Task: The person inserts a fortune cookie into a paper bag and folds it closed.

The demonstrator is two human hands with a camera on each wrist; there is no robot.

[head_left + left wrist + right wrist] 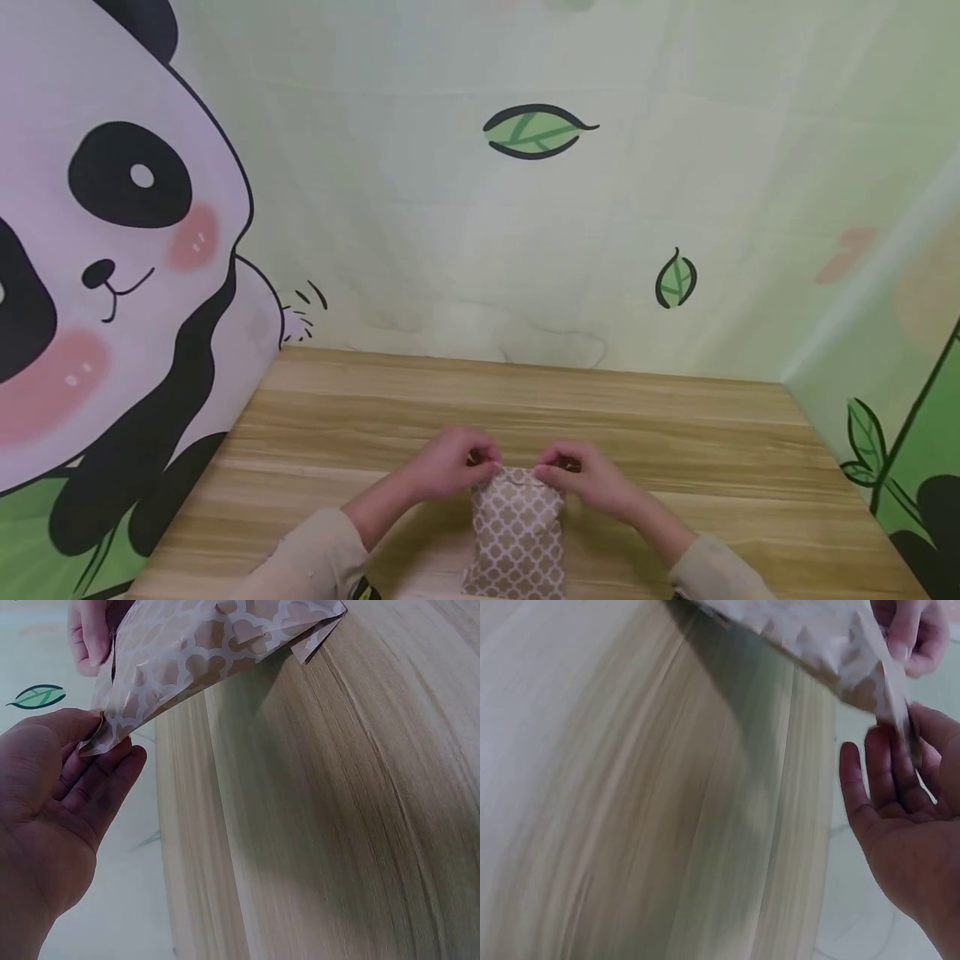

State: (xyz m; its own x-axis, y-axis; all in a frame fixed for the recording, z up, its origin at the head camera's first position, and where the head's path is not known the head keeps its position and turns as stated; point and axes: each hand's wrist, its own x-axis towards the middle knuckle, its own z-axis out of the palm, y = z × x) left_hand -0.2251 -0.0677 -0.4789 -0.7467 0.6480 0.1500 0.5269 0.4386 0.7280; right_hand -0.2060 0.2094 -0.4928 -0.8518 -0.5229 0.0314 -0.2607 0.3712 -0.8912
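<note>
A tan paper bag (517, 533) with a white lattice print is held at its top edge by both hands, its lower end toward the person. My left hand (456, 463) pinches the top left corner between thumb and fingers. At the opposite corner, my right hand (588, 479) pinches the paper the same way. The left wrist view shows the bag (202, 656) slanting up off the table, its corner between the thumb and fingers of the left hand (56, 776). In the right wrist view the right hand (915, 810) grips the other corner, some fingers extended below it.
The wood-grain table (337, 400) spreads under the hands and the bag. Behind it hangs a pale green backdrop (420, 208) with printed leaves, and a large printed panda (150, 275) covers the left side.
</note>
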